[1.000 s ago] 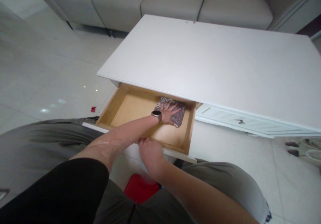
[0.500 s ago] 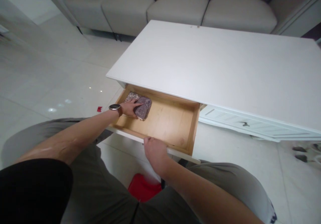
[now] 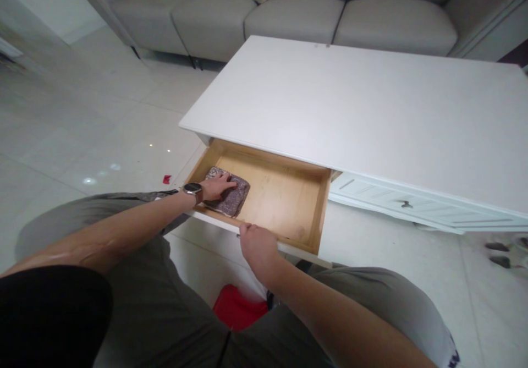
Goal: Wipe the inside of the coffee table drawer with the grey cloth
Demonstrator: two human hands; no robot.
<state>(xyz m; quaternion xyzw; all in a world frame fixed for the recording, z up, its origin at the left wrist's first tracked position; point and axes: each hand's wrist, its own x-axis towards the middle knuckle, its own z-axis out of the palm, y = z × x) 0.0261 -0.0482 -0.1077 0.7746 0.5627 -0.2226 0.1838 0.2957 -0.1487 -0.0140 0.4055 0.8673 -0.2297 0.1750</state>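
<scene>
A wooden drawer (image 3: pixel 284 197) stands pulled out from a white low table (image 3: pixel 363 109). Inside it, at the near left corner, lies a folded grey patterned cloth (image 3: pixel 234 201). My left hand (image 3: pixel 216 186), with a watch on the wrist, presses flat on that cloth with its fingers stretched out. My right hand (image 3: pixel 258 244) is closed over the drawer's white front edge, gripping it from above.
A grey sofa (image 3: pixel 289 10) runs along the back behind the table. A second, shut drawer front (image 3: pixel 406 206) sits to the right. A red object (image 3: pixel 235 307) lies on the tiled floor between my knees. Shoes (image 3: pixel 501 247) rest at the far right.
My left hand has slid the cloth from the drawer's right back part across to the left, then toward the near left corner. My right hand has stayed on the drawer front.
</scene>
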